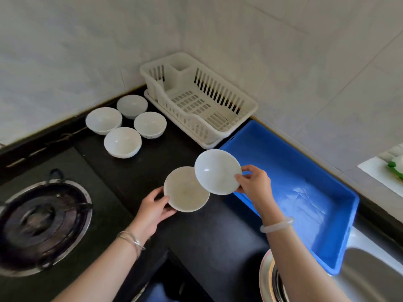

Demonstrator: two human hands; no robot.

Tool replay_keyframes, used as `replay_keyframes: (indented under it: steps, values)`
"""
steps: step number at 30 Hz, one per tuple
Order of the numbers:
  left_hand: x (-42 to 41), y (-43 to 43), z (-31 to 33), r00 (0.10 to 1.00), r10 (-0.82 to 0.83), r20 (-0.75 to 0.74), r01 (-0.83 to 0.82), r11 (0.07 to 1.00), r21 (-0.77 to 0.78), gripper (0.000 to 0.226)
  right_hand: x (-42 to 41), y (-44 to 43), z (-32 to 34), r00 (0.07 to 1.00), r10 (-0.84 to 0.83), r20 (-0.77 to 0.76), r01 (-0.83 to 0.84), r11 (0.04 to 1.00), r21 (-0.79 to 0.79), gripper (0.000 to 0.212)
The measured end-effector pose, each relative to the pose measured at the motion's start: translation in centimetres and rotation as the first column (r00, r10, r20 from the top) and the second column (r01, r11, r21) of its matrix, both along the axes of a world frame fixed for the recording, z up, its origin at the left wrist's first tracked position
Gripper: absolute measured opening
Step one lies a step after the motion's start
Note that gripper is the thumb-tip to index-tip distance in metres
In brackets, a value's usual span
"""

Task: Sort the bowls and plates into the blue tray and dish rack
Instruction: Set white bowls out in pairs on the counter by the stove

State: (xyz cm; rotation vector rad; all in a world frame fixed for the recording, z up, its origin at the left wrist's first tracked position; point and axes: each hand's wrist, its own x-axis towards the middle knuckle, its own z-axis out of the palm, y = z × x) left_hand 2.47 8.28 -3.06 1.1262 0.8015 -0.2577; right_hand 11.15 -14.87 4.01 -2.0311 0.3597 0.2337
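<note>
**One plate in each hand, at the edge of the tray**

Far to the left of the left hand [154,209] sits a gas burner [41,221], which plays no part in the sorting. Beyond that hand, four white bowls [122,142] stand upright in a tight cluster on the dark countertop [207,236]. None is sorted yet, and they are grouped closely enough to be taken one after another.

The left hand pinches the left plate [185,190] at its near-left rim, thumb on top and fingers underneath. This keeps the plate roughly level, low over the counter. Whether it rests on the surface or hangs just above it cannot be told.

Beyond the gap between the hands stands the white dish rack [250,105], with nothing in it. Its slotted side faces the person, probably so plates can go in on edge.

The right hand [254,182] grips the right plate [216,171] by its right rim, thumb above and fingers below. The plate is tilted, its hollow towards the camera. Its lower-left edge overlaps the left plate in view, though I cannot tell whether they touch. An edge grip like this seems suited to standing the plate up or sliding it down.

Under and to the right of this hand lies the blue tray [305,182], also holding nothing, and nearer the person a steel sink [370,275]. The sorting looks barely begun.
</note>
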Motion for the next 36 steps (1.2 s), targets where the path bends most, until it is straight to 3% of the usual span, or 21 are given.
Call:
replay_keyframes:
  steps: [6, 13, 20, 36]
  values:
    - [1.0, 5.3, 0.4, 0.974, 0.227, -0.005, -0.227, 0.974, 0.01, 0.05, 4.5, 6.1, -1.4, 0.996, 0.059, -0.071, -0.054, 0.995, 0.079, 0.011]
    - [2.0, 7.8, -0.6, 0.916, 0.398, -0.054, -0.399, 0.917, -0.002, 0.044, 8.3, 11.2, -4.3, 0.988, 0.021, -0.156, 0.007, 0.985, 0.175, 0.013]
    - [2.5, 8.7, -2.0, 0.881, 0.466, -0.081, -0.469, 0.883, -0.023, 0.041, 10.4, 13.9, -7.3, 0.98, 0.008, -0.199, 0.02, 0.99, 0.138, 0.014]
    - [2.9, 8.5, -2.7, 0.854, 0.515, -0.071, -0.52, 0.848, -0.104, 0.045, 10.5, 14.7, -10.2, 0.965, -0.047, -0.259, 0.107, 0.969, 0.224, 0.016]
